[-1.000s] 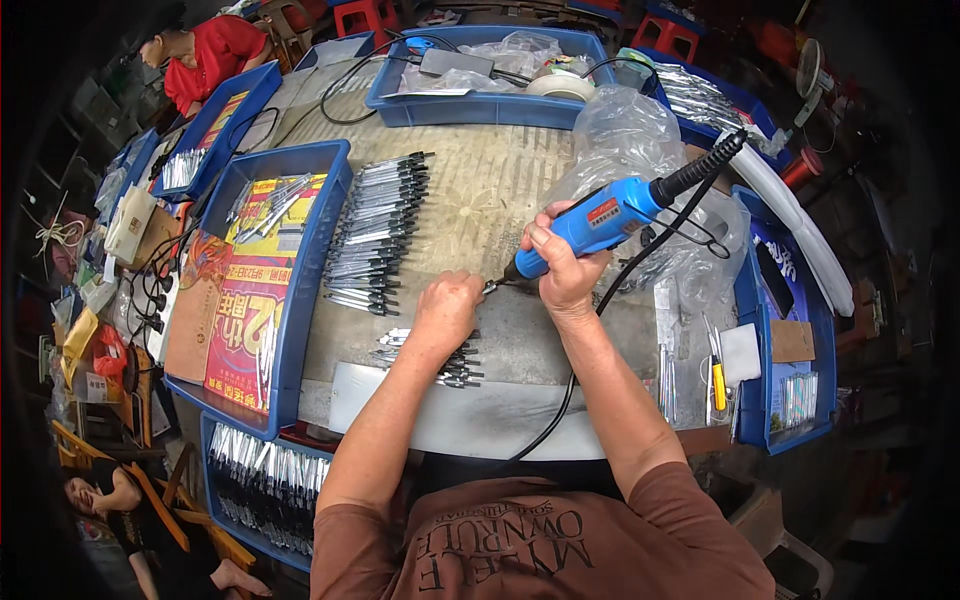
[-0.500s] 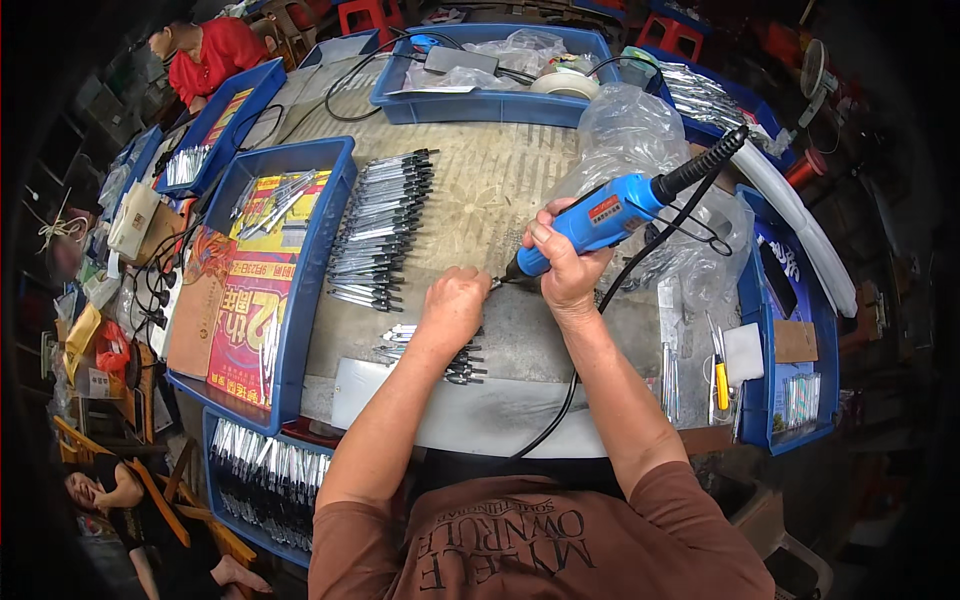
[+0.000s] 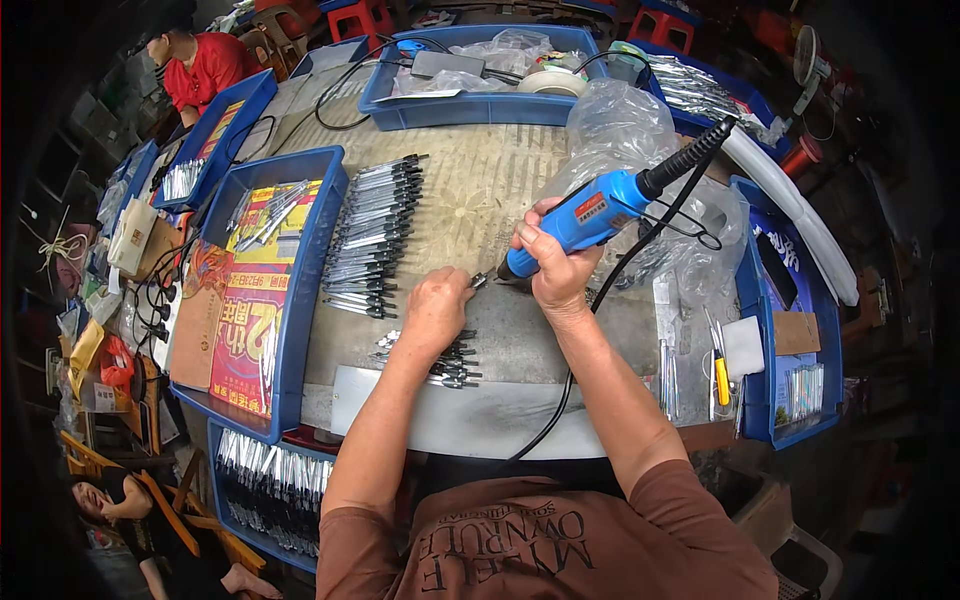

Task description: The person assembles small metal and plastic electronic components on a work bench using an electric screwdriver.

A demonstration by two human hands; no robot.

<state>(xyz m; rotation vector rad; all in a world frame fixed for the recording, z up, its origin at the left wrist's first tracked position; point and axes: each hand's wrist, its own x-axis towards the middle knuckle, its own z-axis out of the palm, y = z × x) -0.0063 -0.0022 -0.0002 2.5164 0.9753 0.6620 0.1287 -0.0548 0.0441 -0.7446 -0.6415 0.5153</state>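
Observation:
My right hand (image 3: 560, 268) is wrapped round a blue electric screwdriver (image 3: 598, 212), its black cable running up to the right. The driver's nose points down-left at my left hand (image 3: 436, 312). My left hand's fingers pinch a slim silver-and-black pen-like piece, its dark end (image 3: 480, 280) showing close to the driver's nose; most of it is hidden in the fingers. Below that hand, partly behind the wrist, lies a small pile of similar pieces (image 3: 452, 370). Left of it, a long neat row of pen-like pieces (image 3: 372, 235) lies on the table.
A blue tray (image 3: 318, 290) with printed card stands left; another blue tray (image 3: 480, 112) holds plastic bags at the back. Clear plastic bags (image 3: 625, 130), a yellow-handled screwdriver (image 3: 720, 380) and a blue tray (image 3: 745, 300) are right. The driver's cable (image 3: 565, 395) crosses the table. A person in red (image 3: 205, 68) sits far left.
The left hand, with its piece, has drawn slightly left, away from the driver's nose. The driver stays in the right hand at almost the same tilt. The whole view has shifted a little.

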